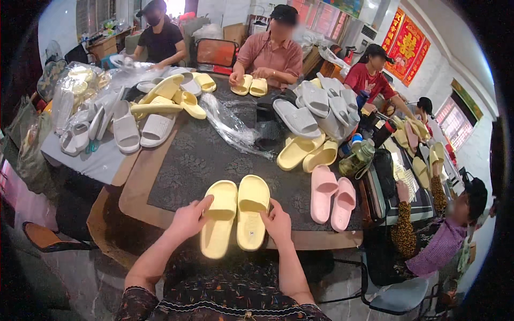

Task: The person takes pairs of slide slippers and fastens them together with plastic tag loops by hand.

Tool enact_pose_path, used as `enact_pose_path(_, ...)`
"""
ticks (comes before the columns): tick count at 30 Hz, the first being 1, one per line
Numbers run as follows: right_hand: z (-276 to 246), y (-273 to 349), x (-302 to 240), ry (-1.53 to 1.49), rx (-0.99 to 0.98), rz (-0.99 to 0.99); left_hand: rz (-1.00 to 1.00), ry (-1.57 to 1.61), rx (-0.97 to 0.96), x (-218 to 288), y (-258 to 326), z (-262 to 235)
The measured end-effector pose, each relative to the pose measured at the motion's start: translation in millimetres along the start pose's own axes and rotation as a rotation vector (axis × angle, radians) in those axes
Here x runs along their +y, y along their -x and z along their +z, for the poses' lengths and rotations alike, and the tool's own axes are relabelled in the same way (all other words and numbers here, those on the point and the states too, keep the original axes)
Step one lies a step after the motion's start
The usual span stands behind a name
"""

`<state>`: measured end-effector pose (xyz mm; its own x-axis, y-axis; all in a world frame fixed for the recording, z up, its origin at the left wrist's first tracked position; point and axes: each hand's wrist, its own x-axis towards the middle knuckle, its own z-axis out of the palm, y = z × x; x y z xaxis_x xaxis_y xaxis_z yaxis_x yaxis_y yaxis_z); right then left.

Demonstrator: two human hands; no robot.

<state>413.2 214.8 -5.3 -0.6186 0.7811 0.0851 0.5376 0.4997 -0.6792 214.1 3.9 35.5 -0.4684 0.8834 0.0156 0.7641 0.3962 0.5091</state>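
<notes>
Two yellow slide slippers lie side by side at the table's near edge, soles down, toes away from me. My left hand [191, 216] grips the outer side of the left yellow slipper [218, 232], its thumb by the strap. On the other side, my right hand [277, 220] holds the right yellow slipper [250, 227] by its outer edge; a small white label sits on that slipper's footbed. The fingers under both slippers are hidden. To the right of my right hand rests a pink slipper pair [324, 193].
A heap of grey slippers [300, 119] with yellow ones stands at centre right, beside a green bottle [360, 158]. More grey slippers [126, 128] and clear plastic bags [222, 125] lie left and centre. Across the table, a person [276, 53] handles yellow slippers; other people sit around.
</notes>
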Motion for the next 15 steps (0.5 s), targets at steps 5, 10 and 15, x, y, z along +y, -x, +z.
enact_pose_path(5,5.8,7.9,15.9,-0.031,0.071,-0.018,0.105,-0.166,-0.156,17.3,-34.9,-41.7)
enact_pose_path(10,8.3,9.0,24.7,-0.055,0.135,-0.102,0.416,-0.079,0.113,31.5,-103.8,-15.6)
enact_pose_path(15,-0.1,19.2,12.1,-0.155,0.127,-0.034,0.345,-0.047,-0.118,31.5,-150.3,32.6)
